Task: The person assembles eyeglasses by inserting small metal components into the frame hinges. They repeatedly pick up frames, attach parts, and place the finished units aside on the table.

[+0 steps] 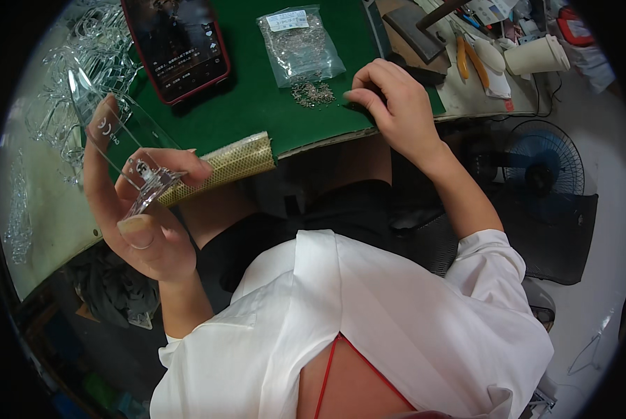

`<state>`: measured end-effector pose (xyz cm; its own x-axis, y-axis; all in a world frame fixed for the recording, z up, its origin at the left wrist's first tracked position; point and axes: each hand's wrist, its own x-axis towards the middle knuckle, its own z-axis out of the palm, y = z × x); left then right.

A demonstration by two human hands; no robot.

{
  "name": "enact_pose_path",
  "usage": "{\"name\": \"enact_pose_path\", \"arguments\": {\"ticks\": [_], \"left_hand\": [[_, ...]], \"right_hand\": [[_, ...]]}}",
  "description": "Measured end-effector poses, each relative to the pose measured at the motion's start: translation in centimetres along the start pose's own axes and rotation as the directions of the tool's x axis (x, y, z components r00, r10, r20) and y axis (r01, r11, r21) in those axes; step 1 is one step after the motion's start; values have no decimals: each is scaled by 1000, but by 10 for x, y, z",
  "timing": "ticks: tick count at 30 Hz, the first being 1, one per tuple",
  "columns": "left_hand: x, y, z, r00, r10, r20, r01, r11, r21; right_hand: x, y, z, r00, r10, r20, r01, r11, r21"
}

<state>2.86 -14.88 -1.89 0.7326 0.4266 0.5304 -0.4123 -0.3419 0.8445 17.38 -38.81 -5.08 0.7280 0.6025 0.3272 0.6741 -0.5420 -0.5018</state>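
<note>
My left hand point(149, 230) holds up a clear plastic glasses frame point(144, 185) over the table's near edge. Thumb and fingers pinch its hinge end, while one long clear arm runs up past the raised index finger. At the far side of the green mat, my right hand point(393, 105) rests with thumb and forefinger drawn together; whatever lies between the tips is too small to make out. Just left of those fingertips is a small heap of tiny metal parts point(314, 94), probably screws. It lies at the mouth of a clear plastic bag point(300, 52) filled with similar parts.
Many clear glasses frames point(93, 42) are piled at the left. A phone point(177, 49) with a lit screen stands behind. A gold mesh-patterned roll point(239, 162) lines the mat's front edge. Orange-handled pliers point(462, 57), a white cup point(536, 56) and a fan point(542, 164) are to the right.
</note>
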Motion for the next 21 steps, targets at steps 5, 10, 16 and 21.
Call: {"name": "enact_pose_path", "arguments": {"ticks": [5, 10, 16, 21], "left_hand": [[-1, -4, -2, 1000, 16, 9, -16, 1000, -11], [-1, -7, 0, 1000, 15, -27, -15, 1000, 1], [-2, -8, -2, 1000, 16, -20, -16, 1000, -12], [-2, -5, -1, 1000, 16, 6, -16, 1000, -19]], "right_hand": [[1, 10, -10, 991, -49, 121, 27, 984, 175], [-3, 9, -12, 987, -53, 153, 16, 972, 236], [-5, 6, -11, 990, -34, 137, 4, 977, 214], [-5, 2, -7, 996, -36, 80, 25, 990, 138]]}}
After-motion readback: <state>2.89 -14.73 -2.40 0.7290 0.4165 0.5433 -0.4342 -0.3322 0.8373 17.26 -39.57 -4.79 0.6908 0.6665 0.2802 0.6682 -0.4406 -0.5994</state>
